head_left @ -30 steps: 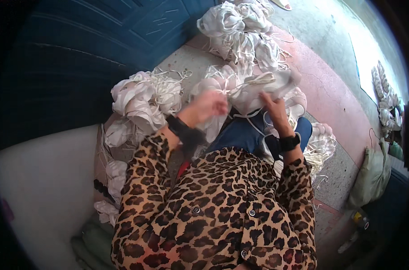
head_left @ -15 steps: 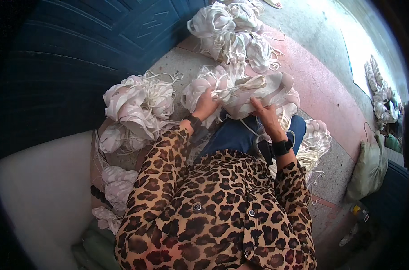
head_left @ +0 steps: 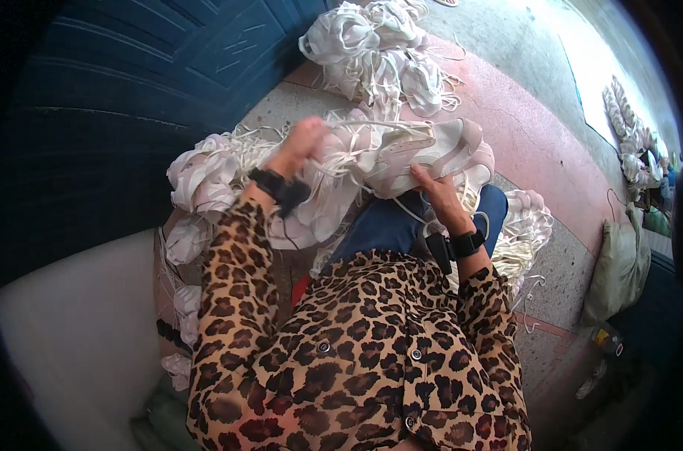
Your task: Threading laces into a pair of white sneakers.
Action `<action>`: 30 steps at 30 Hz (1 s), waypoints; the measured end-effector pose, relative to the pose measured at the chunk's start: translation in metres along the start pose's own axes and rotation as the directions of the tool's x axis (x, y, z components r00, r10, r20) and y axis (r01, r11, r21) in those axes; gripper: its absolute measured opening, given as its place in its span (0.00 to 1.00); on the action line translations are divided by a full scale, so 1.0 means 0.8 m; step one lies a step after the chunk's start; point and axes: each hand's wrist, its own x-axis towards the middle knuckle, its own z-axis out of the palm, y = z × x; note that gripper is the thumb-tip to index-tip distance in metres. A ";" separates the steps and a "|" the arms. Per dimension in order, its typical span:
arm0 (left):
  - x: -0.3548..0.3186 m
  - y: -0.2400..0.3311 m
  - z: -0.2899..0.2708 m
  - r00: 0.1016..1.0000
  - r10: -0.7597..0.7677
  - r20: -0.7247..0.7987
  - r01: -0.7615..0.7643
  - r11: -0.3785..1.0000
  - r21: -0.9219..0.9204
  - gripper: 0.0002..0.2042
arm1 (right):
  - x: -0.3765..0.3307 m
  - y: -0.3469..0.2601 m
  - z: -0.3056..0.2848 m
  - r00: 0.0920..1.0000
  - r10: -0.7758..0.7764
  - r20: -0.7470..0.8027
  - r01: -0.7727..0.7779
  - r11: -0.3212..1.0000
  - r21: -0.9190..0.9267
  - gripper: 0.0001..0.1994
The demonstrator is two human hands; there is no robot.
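Note:
Over my knees lies a white and pale pink shoe upper (head_left: pixel 432 156). My right hand (head_left: pixel 441 194) grips its near edge, thumb on top and fingers underneath. My left hand (head_left: pixel 302 144) is raised to the left of it, closed and a little blurred. From that fist a white shoelace (head_left: pixel 371 123) runs taut to the upper's eyelets. More uppers with loose laces (head_left: pixel 341 154) lie just beneath, between my two hands. A cream-coloured tangle of laces (head_left: pixel 510 252) hangs by my right knee.
Bunches of uppers lie at the far side (head_left: pixel 379 52) and on the left (head_left: pixel 210 177). A blue panelled door (head_left: pixel 154 83) stands at upper left, beside a pale wall (head_left: pixel 78 323). On the right sits a greenish sack (head_left: pixel 618 267), with more bunches (head_left: pixel 633 143) farther off.
My left hand has moved left and up, away from the upper, drawing the shoelace out straight. My right hand keeps its hold in nearly the same place.

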 end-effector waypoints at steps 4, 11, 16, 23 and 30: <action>0.056 0.142 -0.072 0.735 0.671 -0.096 -0.468 0.605 0.644 0.08 | -0.002 -0.007 0.007 0.999 0.023 0.037 -0.021 0.998 -0.052 0.24; 0.104 0.201 -0.075 0.669 0.714 -0.208 0.170 0.126 0.977 0.35 | -0.011 -0.016 0.014 0.999 0.020 -0.025 -0.019 1.000 0.018 0.25; 0.090 0.048 -0.087 0.746 0.574 -0.339 0.294 0.173 0.940 0.27 | -0.001 0.007 -0.002 0.993 0.114 -0.004 -0.114 0.993 0.008 0.25; 0.037 0.056 -0.217 0.901 -0.203 -0.384 0.346 0.870 0.351 0.17 | -0.006 -0.002 0.001 0.990 0.125 0.059 -0.129 0.990 0.058 0.25; 0.002 0.231 -0.136 0.623 0.759 -0.190 -0.204 0.392 0.897 0.19 | -0.019 -0.037 0.023 0.996 0.021 0.083 -0.028 0.996 0.080 0.23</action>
